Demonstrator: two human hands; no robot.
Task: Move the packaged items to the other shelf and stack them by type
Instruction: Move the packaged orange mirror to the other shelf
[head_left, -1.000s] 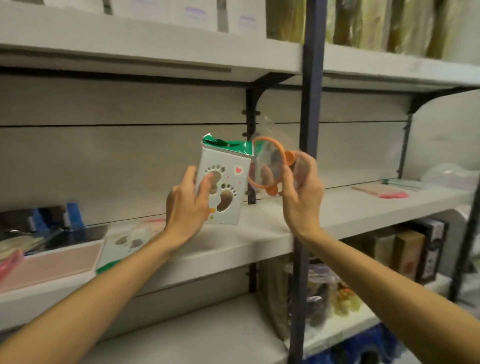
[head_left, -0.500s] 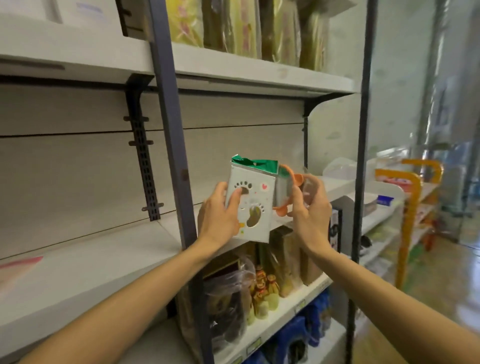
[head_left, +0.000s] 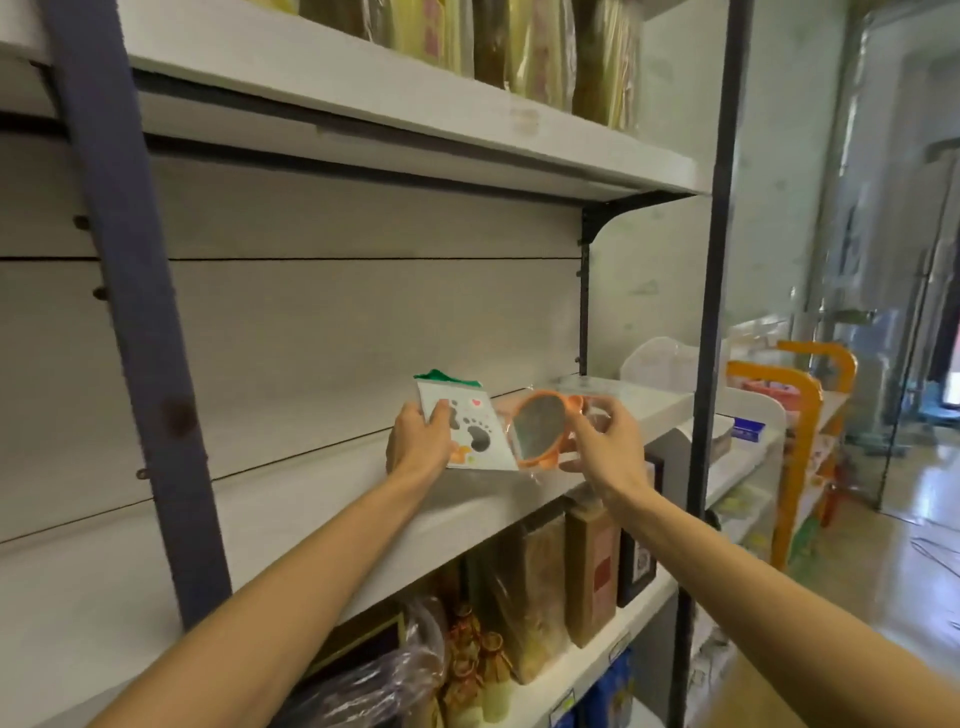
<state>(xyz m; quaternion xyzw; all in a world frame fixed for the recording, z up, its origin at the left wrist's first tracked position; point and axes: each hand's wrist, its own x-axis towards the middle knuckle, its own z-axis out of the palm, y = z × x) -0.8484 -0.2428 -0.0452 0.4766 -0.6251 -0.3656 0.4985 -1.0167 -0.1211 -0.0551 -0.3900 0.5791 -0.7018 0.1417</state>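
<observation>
The white packet (head_left: 467, 434) is a flat card with black paw-print cutouts, a small red heart and a green header strip along its top edge. The left hand (head_left: 418, 441) grips it by its nine o'clock edge, thumb across the front, and holds it tilted back low over the middle shelf (head_left: 311, 499). Just at its three o'clock side, touching or nearly so, is the orange-rimmed mirror (head_left: 537, 434), round, with small ear-like tabs, sealed in a clear crinkled bag. The right hand (head_left: 605, 449) pinches that bag at its three o'clock edge, fingers curled round it.

A dark blue upright post (head_left: 130, 312) crosses the shelf front at nine o'clock from the hands; a thinner dark post (head_left: 714, 312) stands at three o'clock. At twelve o'clock, the upper shelf (head_left: 415, 114) carries yellowish wrapped packs (head_left: 524, 41). At six o'clock, the lower shelf holds brown boxed packs (head_left: 592, 566) and small bottles (head_left: 467, 670). An orange-framed rack (head_left: 800, 441) stands well apart at three o'clock.
</observation>
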